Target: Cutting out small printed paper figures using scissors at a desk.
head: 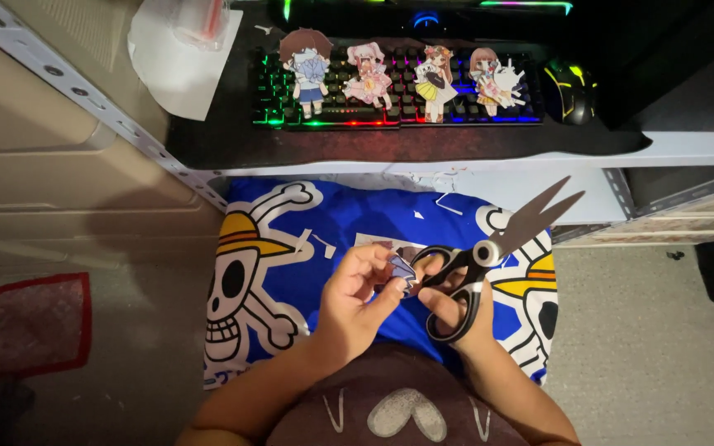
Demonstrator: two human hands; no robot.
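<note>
— What is being held at the centre?

— A small paper cut-out (402, 269), bluish with a patterned edge, pinched between thumb and fingertips of the left hand (353, 297), just above the person's lap. The grip is closed on it.

— And the other hand?

— The right hand (456, 310) has its fingers through the black handles of a pair of scissors (489, 248), its grip closed on them. The blades point up and to the right, spread apart; the handles sit right beside the cut-out, though whether they touch it cannot be told.

— What lies beneath?

— A blue cushion (357, 223) printed with white skulls in yellow straw hats, strewn with small white paper scraps (317, 242).

— Further out?

— A pale surface (687, 149) carrying a dark mat, on which a keyboard (390, 103) glows in rainbow colours. Four cartoon-figure paper cut-outs (398, 74) rest in a row on its keys — a brown-haired one, a pink one, one in yellow, one in white. A black mouse (570, 91) with a green-yellow light sits just right of the keyboard; a white sheet (179, 70) lies to its left. A red mat (22, 326) shows on the floor at far left.
</note>
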